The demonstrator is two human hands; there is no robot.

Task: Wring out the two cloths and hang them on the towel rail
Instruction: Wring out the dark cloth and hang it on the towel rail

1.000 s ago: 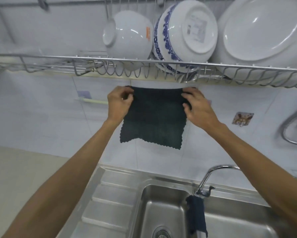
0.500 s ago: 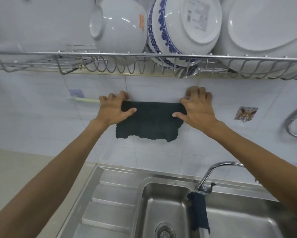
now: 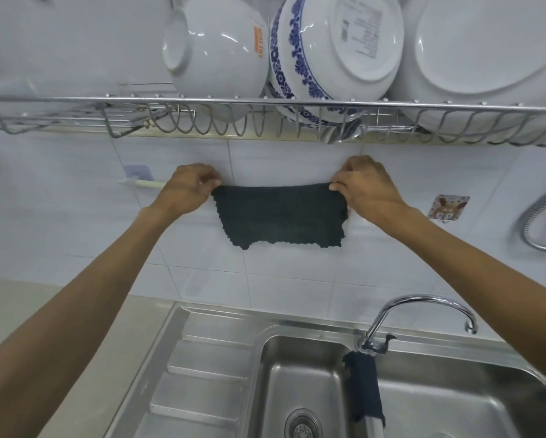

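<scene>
A dark green cloth [image 3: 281, 216] hangs folded over the pale towel rail [image 3: 142, 184] on the tiled wall, its scalloped lower edge loose. My left hand [image 3: 186, 191] pinches the cloth's top left corner at the rail. At the top right corner my right hand [image 3: 366, 184] pinches it the same way. The rail shows only as a short stub left of my left hand; the rest is hidden behind cloth and hands. A second, dark blue cloth [image 3: 363, 387] is draped over the divider of the sink, just under the tap base.
A wire dish rack [image 3: 265, 104] with white and blue-patterned bowls [image 3: 335, 49] hangs close above the hands. Below are the steel sink [image 3: 300, 374] with drainboard, a curved tap [image 3: 423, 308], a wall hook [image 3: 448, 207] and a shower hose [image 3: 540, 222] at right.
The cloth came down from being held spread in front of the rack and now hangs folded over the rail. Both hands moved apart to its top corners, pinching them.
</scene>
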